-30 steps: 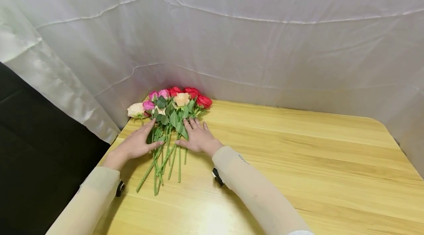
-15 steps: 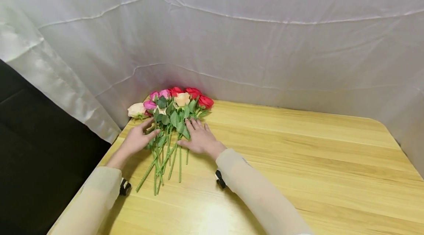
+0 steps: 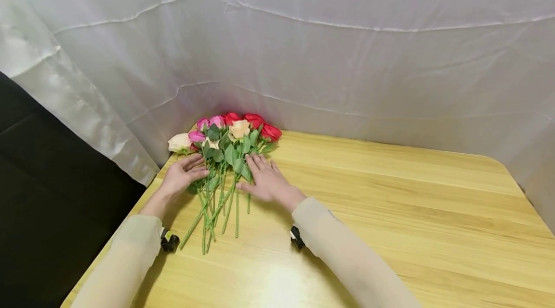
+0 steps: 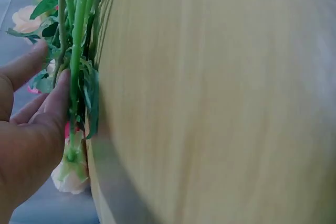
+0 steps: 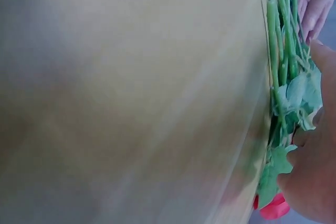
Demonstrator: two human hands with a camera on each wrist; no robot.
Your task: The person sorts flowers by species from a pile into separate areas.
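A bunch of long-stemmed roses lies on the table, with red roses [image 3: 271, 132], a peach rose [image 3: 239, 129], pink roses [image 3: 197, 136] and a cream rose [image 3: 179, 143] toward the back. Green stems [image 3: 237, 211] cross one another toward the front. On the bunch's left side is my left hand [image 3: 179, 178], thumb and fingers apart, fingertips at the leaves and stems [image 4: 79, 30]. My right hand [image 3: 269, 182] lies palm down along the right side, fingers extended over the leaves [image 3: 231, 154]. The right wrist view shows that hand [image 5: 315, 166] beside leaves and a red rose [image 5: 275, 208].
The wooden table [image 3: 390, 202] extends far to the right. A pale grey curtain [image 3: 325, 72] hangs behind the flowers, and black cloth [image 3: 56, 192] is beyond the table's left edge. Small black wrist cameras [image 3: 170, 240] sit under both sleeves.
My left thumb has moved up and closer to its fingers at the bunch's left side. My right hand has shifted slightly right. The roses lie nearly as before.
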